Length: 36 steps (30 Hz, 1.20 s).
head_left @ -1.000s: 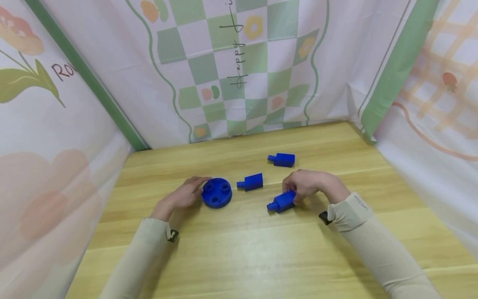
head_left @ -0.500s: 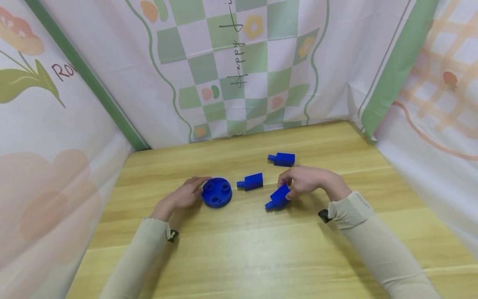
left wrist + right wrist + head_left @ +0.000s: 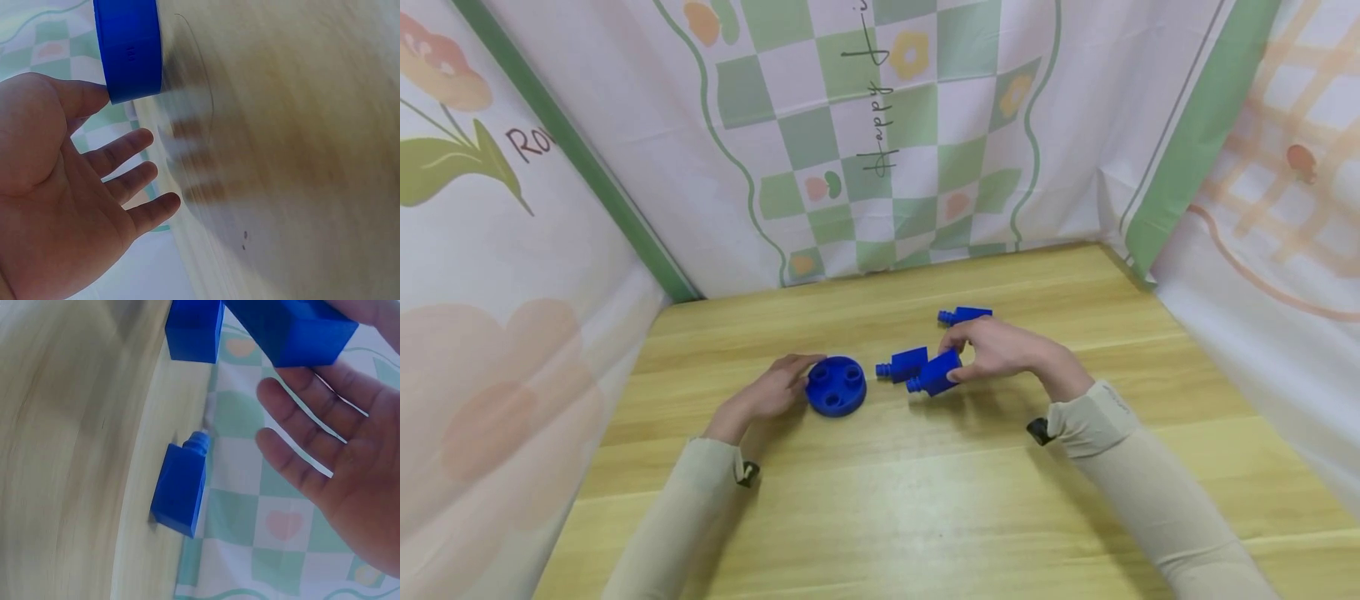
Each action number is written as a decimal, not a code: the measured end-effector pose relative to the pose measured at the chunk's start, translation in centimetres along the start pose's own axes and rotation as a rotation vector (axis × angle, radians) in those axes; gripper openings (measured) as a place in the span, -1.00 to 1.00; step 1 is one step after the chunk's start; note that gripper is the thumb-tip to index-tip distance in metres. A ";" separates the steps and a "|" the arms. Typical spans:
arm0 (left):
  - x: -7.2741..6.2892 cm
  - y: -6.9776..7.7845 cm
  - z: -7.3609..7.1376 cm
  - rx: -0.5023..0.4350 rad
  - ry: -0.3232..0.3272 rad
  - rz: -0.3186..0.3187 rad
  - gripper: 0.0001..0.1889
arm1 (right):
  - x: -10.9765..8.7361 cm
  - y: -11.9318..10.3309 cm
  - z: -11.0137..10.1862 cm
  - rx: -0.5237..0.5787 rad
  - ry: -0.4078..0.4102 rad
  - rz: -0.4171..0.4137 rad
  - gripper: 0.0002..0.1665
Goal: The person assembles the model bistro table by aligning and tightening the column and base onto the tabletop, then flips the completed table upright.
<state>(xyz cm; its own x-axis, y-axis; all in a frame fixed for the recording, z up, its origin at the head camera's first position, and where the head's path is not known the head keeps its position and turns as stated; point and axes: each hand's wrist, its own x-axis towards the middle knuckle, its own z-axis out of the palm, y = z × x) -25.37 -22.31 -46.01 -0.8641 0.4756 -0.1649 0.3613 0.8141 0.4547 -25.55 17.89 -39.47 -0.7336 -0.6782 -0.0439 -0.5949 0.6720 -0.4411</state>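
Observation:
My right hand (image 3: 996, 350) pinches a blue rectangular block with a ridged, screw-like end (image 3: 936, 375), holding it tilted above the table, ridged end pointing left. In the right wrist view the block (image 3: 306, 331) lies between thumb and fingers, while the other fingers extend free. My left hand (image 3: 771, 387) touches the left rim of a round blue base (image 3: 837, 407) with several sockets inside. The left wrist view shows the thumb against the base's side (image 3: 130, 56) and three fingers (image 3: 128, 150) spread. A second ridged block (image 3: 907, 364) lies behind the held one, partly covered.
A third ridged block (image 3: 966, 315) lies farther back on the wooden table (image 3: 865, 500), partly hidden by my right hand. Patterned cloth (image 3: 895, 183) rises behind the table, with more cloth at both sides.
My right hand has lifted the block and carried it left and away from me, toward the middle block. My left hand and the round base stay where they were.

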 end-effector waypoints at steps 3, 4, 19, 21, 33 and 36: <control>0.0 0.0 0.0 0.001 0.001 -0.003 -0.47 | 0.3 -0.5 0.0 0.008 0.028 0.016 -0.59; 0.0 0.0 0.0 0.003 0.000 -0.006 -0.47 | 0.4 -0.6 0.0 0.006 0.038 0.020 -0.58; 0.0 0.1 0.1 0.010 0.008 -0.009 -0.48 | 1.7 -2.1 0.4 -0.014 0.160 0.021 -0.53; 0.0 0.0 0.2 0.007 0.011 -0.006 -0.49 | 1.9 -2.3 0.5 -0.008 0.161 0.025 -0.51; 0.0 0.0 0.2 0.005 0.014 -0.009 -0.50 | 3.3 -3.2 1.0 0.027 0.191 -0.007 -0.48; -0.1 0.2 0.1 0.009 0.018 -0.008 -0.49 | 3.5 -3.5 1.1 0.032 0.191 -0.017 -0.47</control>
<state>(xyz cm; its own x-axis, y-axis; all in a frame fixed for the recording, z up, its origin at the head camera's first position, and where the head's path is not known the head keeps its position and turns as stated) -25.16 -22.15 -46.00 -0.8733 0.4628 -0.1523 0.3572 0.8208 0.4458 -25.71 12.80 -39.05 -0.7742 -0.6186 0.1337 -0.5993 0.6487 -0.4692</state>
